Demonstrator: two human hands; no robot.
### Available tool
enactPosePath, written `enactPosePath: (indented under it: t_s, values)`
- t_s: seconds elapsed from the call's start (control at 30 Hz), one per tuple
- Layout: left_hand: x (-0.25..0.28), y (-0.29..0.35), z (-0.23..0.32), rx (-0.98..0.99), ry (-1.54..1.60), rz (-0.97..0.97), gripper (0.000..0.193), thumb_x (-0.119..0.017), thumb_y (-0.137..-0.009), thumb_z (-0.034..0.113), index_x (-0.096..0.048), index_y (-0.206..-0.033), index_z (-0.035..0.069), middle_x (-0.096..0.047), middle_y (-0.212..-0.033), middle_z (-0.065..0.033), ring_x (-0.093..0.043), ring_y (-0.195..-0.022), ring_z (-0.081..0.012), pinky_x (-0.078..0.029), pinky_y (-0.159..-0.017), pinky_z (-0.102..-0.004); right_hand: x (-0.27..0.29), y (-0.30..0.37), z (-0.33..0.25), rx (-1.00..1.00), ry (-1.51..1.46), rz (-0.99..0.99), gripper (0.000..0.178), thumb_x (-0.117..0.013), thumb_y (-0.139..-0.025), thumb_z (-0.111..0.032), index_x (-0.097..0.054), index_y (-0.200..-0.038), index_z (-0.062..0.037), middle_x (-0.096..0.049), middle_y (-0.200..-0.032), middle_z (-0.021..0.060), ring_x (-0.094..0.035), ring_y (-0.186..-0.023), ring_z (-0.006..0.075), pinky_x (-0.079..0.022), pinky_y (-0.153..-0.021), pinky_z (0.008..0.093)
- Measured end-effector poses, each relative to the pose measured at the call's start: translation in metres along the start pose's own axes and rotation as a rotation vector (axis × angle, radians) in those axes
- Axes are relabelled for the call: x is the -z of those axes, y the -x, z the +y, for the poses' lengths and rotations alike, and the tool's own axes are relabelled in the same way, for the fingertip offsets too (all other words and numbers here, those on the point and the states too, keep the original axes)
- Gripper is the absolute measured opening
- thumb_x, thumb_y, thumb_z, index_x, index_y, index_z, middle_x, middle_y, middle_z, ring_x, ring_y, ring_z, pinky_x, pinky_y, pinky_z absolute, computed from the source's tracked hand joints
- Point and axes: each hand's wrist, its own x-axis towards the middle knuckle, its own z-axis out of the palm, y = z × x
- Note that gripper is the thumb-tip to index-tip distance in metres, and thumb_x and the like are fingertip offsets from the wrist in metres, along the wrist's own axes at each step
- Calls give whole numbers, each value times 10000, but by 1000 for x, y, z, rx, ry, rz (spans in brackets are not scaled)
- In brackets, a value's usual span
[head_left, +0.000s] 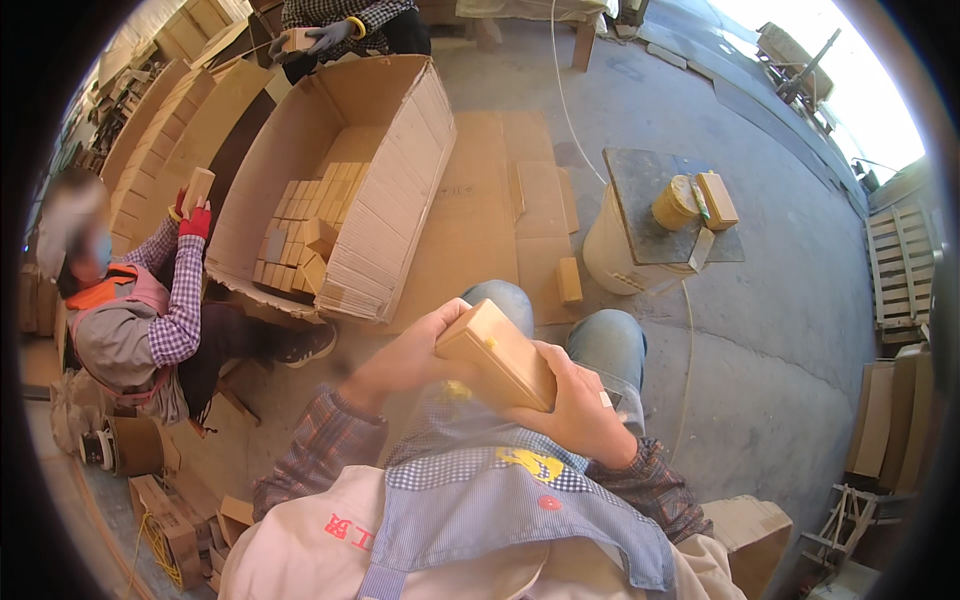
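Note:
A pale wooden block (497,352) rests tilted over my lap, gripped from both sides. My left hand (405,358) wraps its upper left end. My right hand (578,408) cups its lower right end from beneath. My knees in blue jeans (610,338) show just beyond the block. A big open cardboard box (395,190) lies on the floor ahead of me, with several similar wooden blocks (305,235) stacked inside.
A person in a plaid shirt sits at left, holding up a block in a red-gloved hand (194,218). Another person's gloved hands (325,38) hold a block at the top. A white bucket (615,255) topped by a board with a tape roll (675,202) stands right. A loose block (568,280) lies on flattened cardboard.

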Motion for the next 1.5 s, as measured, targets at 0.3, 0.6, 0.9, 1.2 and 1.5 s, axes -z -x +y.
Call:
enactPosePath:
  t_s: [0.3,0.6,0.9,1.2,1.5]
  values:
    - [-40,-9,7,-86,160,165,982,-859,-868,173,-255,-1632,53,-444,-1535,-119,-519,-1370,-256,-482,-1134,-387,-29,2,12,108,288,577,578,-871,-777,-190,-605,-1260,-17,-716,-1053,177,-728,-928,373,-596,-775,429]
    - [-61,-20,-5,-71,173,230,859,-761,-932,278,-302,-1622,54,-484,-1491,-144,-526,-1361,-265,-468,-1135,-411,-20,17,12,-25,-55,261,682,-863,-850,-271,-526,-1390,-25,-696,-1236,147,-707,-1105,257,-554,-953,371]
    - [-53,-28,-7,-45,38,130,917,-792,-937,397,-322,-1619,5,-539,-1463,-197,-578,-1333,-266,-503,-1086,-393,-26,20,22,-314,-1005,89,784,-706,-999,-184,-260,-1622,-18,-544,-1470,234,-590,-1331,267,-508,-1081,404]
    - [-56,-29,22,-386,-416,517,234,-741,-974,93,-751,-1202,41,-647,-1135,-80,-664,-1027,-187,-569,-923,-317,-28,18,24,-422,-1159,139,703,-638,-1043,-245,-284,-1603,-10,-582,-1398,205,-652,-1214,253,-582,-972,385]
    - [-56,-50,48,-289,-505,510,165,-737,-987,144,-769,-1098,27,-695,-1019,-69,-681,-884,-157,-567,-808,-290,-25,17,25,-372,-1047,254,685,-636,-1041,-235,-297,-1588,1,-595,-1387,223,-656,-1209,253,-562,-998,382]
